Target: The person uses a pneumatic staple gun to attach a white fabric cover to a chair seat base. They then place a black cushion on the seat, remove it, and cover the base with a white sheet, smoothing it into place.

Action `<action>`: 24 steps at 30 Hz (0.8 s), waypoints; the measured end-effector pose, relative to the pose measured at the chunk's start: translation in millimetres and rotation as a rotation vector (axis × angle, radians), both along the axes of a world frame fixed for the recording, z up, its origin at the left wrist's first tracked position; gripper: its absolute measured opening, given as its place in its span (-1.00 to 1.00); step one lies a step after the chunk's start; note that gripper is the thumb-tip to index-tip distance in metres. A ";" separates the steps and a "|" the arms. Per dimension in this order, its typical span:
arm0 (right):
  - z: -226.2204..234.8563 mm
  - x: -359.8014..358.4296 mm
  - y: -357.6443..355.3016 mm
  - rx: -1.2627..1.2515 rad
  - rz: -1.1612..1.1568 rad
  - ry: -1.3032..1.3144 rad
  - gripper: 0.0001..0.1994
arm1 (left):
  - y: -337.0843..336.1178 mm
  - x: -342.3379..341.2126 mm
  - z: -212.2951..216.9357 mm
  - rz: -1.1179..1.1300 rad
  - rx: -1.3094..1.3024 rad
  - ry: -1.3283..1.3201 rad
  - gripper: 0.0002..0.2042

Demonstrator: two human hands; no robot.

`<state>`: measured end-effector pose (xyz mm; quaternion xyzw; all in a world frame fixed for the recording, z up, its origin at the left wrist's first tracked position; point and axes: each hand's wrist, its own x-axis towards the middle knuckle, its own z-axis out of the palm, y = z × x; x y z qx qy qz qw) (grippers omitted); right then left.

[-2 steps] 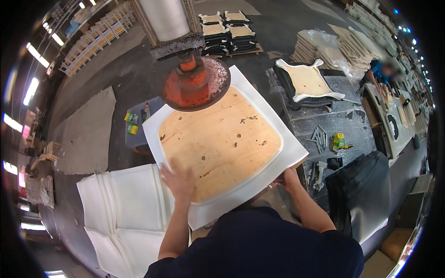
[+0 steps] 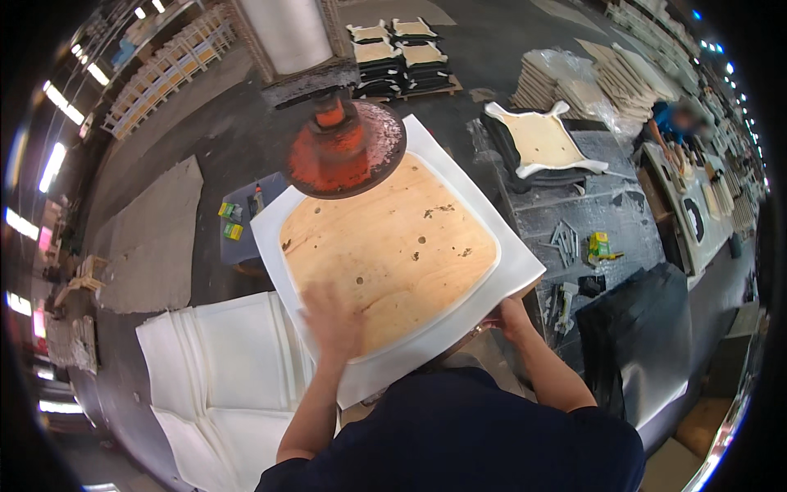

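A wooden seat panel with rounded corners and dark knots lies on a square white padding sheet. A round red press disc, worn and flaking, is above the panel's far edge and hides part of it. My left hand is over the panel's near left edge, blurred, fingers spread and holding nothing; whether it touches the wood I cannot tell. Beside the sheet's near right edge, my right hand is curled, its fingertips partly hidden under the edge. What it grips does not show.
White sheets are stacked at left, near a blue-grey surface with small boxes. On the right table are a covered seat, metal strips, a staple gun and black sheets. Another person works at far right.
My left hand has moved slightly right, over the near left part of the panel. My right hand, the panel and the press disc look unmoved.
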<state>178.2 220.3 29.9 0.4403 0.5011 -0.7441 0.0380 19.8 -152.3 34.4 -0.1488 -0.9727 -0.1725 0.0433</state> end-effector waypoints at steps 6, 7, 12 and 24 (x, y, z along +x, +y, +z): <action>-16.5 -2.3 -8.9 0.055 -0.001 0.004 -0.74 | 92.7 40.2 34.0 -0.665 -0.032 -0.215 -0.08; -16.4 -3.1 -11.6 0.073 -0.005 0.026 -0.73 | 100.1 34.4 35.4 -0.655 -0.037 -0.178 -0.10; -23.2 -0.1 -8.0 0.029 -0.060 0.118 -0.66 | 116.2 25.7 29.0 -0.629 -0.059 -0.096 -0.20; -35.3 6.4 -1.7 -0.132 -0.059 0.251 -0.63 | 109.7 23.8 16.5 -0.650 -0.044 -0.009 -0.27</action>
